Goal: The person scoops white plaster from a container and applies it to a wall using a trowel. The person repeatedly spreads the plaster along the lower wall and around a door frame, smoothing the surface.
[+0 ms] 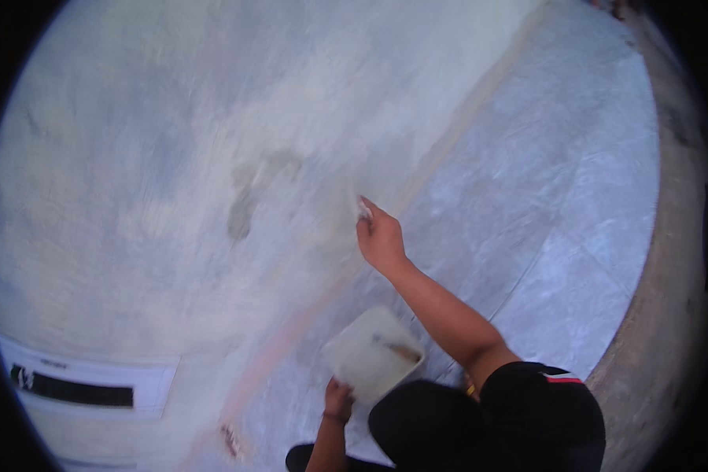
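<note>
My right hand (381,240) is stretched out toward the pale, smeared wall (157,118), fingers closed around a small whitish thing (363,208). That thing is blurred, and its kind does not show; it is at or close to the wall surface. Lower down, my left hand (338,400) grips the edge of a pale square tub (358,366). A tool with a brownish handle (403,352) lies in the tub; its far end is unclear. Left of my right hand, a darker greyish damp-looking patch (242,216) marks the wall.
A pinkish-tan strip (291,330) runs diagonally between the wall and the grey concrete floor (558,204). A white panel with a black bar (75,389) is at lower left. Brown ground (645,346) borders the concrete at right. A reddish-brown mark (230,440) shows near the bottom.
</note>
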A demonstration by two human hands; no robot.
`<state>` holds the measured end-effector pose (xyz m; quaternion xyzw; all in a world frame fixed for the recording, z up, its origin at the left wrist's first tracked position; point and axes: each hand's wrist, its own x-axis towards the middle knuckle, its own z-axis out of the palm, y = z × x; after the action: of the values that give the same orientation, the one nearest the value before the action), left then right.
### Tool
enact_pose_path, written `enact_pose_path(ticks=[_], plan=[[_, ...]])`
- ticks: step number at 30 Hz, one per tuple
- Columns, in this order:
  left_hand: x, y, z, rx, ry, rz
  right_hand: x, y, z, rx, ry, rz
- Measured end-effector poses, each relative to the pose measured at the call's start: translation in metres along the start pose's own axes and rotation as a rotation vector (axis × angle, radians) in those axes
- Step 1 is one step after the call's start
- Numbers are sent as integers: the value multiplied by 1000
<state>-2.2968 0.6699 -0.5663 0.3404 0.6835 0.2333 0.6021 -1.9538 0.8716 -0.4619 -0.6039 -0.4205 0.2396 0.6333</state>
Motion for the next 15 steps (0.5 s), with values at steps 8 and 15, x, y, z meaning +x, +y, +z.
enact_pose_path(ticks=[8, 15], plan=[[0, 12, -8, 14, -237, 345, -45, -46, -87, 491, -233, 465], [-118, 115, 3, -431, -359, 162, -99, -189, -168, 597, -115, 818]])
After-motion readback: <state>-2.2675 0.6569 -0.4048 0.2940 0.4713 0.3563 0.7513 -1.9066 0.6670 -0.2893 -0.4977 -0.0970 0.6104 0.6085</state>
